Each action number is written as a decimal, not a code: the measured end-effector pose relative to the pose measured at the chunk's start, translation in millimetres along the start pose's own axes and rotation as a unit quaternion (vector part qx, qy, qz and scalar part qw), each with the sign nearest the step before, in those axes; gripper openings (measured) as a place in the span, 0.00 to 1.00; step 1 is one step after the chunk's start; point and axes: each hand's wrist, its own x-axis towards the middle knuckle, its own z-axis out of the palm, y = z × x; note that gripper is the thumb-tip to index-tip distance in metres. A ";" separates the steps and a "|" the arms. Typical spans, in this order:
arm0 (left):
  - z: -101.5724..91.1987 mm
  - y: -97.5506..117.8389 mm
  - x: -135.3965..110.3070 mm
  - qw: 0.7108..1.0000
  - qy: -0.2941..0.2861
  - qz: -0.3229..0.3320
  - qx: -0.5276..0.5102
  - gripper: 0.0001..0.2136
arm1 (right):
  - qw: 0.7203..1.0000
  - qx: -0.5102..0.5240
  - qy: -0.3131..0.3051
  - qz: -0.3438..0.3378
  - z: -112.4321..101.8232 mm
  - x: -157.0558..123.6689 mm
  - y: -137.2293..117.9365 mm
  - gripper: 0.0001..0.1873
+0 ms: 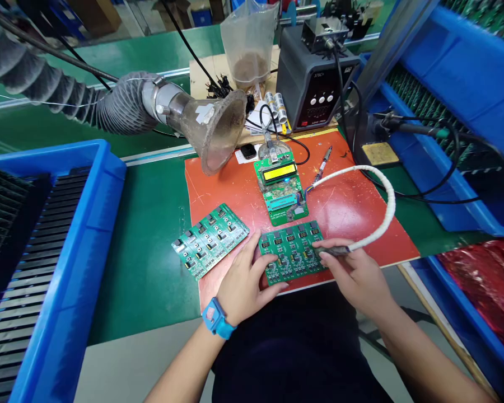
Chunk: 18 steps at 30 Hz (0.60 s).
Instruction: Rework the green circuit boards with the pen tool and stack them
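Note:
A green circuit board (294, 267) with a row of small digit displays lies flat on the red mat (361, 193). My left hand (246, 280), a blue watch on its wrist, holds this board at its left side, with a finger reaching over its face and the thumb by the lower edge. In my right hand (357, 274) is a dark probe (337, 251) on a white-sleeved cable; its tip is at the board's right part, partly hidden by fingers. The cable runs to a green programmer board (282, 187) with a lit yellow screen. Left of my hand lies a second, similar circuit board (210, 239).
A fume-extraction funnel (222, 131) hangs over the mat's back left. Behind stand a black soldering station (315, 78) and a plastic bag (250, 45). Blue bins (90, 224) flank the bench on both sides. A pen (323, 162) lies near the cable.

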 end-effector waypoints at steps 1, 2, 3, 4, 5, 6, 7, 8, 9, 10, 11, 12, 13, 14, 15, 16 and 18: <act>0.1 -0.3 0.2 1.000 -0.002 0.000 0.000 0.20 | 1.000 -0.003 -0.001 -0.001 -0.3 0.3 -0.3 0.08; 0.2 -0.5 0.5 1.000 -0.002 0.000 0.000 0.20 | 1.000 -0.008 -0.001 -0.002 -0.4 0.6 -0.5 0.08; 0.3 -0.7 0.7 1.000 -0.002 0.001 0.000 0.20 | 1.000 -0.013 -0.002 -0.004 -0.3 0.8 -0.7 0.08; 0.4 -0.9 0.9 1.000 0.000 0.002 -0.001 0.20 | 1.000 -0.020 -0.001 -0.008 0.0 1.1 -0.8 0.08; 0.5 -0.9 1.0 1.000 0.002 0.003 -0.001 0.20 | 1.000 -0.029 -0.001 -0.012 0.5 1.4 -0.9 0.08; 0.5 -0.9 1.0 1.000 0.004 0.004 -0.002 0.20 | 0.999 -0.037 -0.002 -0.017 1.0 1.8 -1.0 0.08; 0.6 -0.8 0.9 1.000 0.005 0.004 -0.002 0.20 | 0.999 -0.045 -0.004 -0.022 1.6 2.1 -1.1 0.08; 0.7 -0.8 0.7 1.000 0.005 0.003 -0.002 0.20 | 0.998 -0.050 -0.006 -0.027 2.1 2.5 -1.2 0.08; 0.9 -0.7 0.3 1.000 0.006 0.003 -0.002 0.20 | 0.998 -0.053 -0.006 -0.031 2.5 2.9 -1.2 0.08; 1.1 -0.7 0.0 1.000 0.006 0.003 -0.002 0.20 | 0.998 -0.054 -0.005 -0.034 2.9 3.3 -1.2 0.08; 1.3 -0.7 -0.3 1.000 0.007 0.002 -0.002 0.20 | 0.998 -0.053 -0.003 -0.036 3.1 3.7 -1.2 0.08; 1.6 -0.8 -0.6 1.000 0.007 0.002 -0.003 0.20 | 0.998 -0.052 -0.001 -0.037 3.3 4.1 -1.0 0.07; 1.8 -0.9 -0.8 1.000 0.007 0.002 -0.003 0.20 | 0.998 -0.049 0.001 -0.037 3.3 4.5 -0.9 0.07; 2.1 -1.0 -1.0 1.000 0.007 0.002 -0.004 0.20 | 0.998 -0.045 0.001 -0.036 3.1 5.0 -0.6 0.07; 2.3 -1.2 -1.0 1.000 0.006 0.000 -0.005 0.20 | 0.998 -0.042 0.000 -0.036 2.8 5.3 -0.3 0.06; 2.4 -1.3 -0.9 1.000 0.006 -0.001 -0.005 0.20 | 0.999 -0.040 -0.002 -0.037 2.4 5.6 0.0 0.06; 2.4 -1.4 -0.5 1.000 0.006 -0.004 -0.007 0.20 | 0.999 -0.037 -0.010 -0.038 1.3 5.9 0.9 0.06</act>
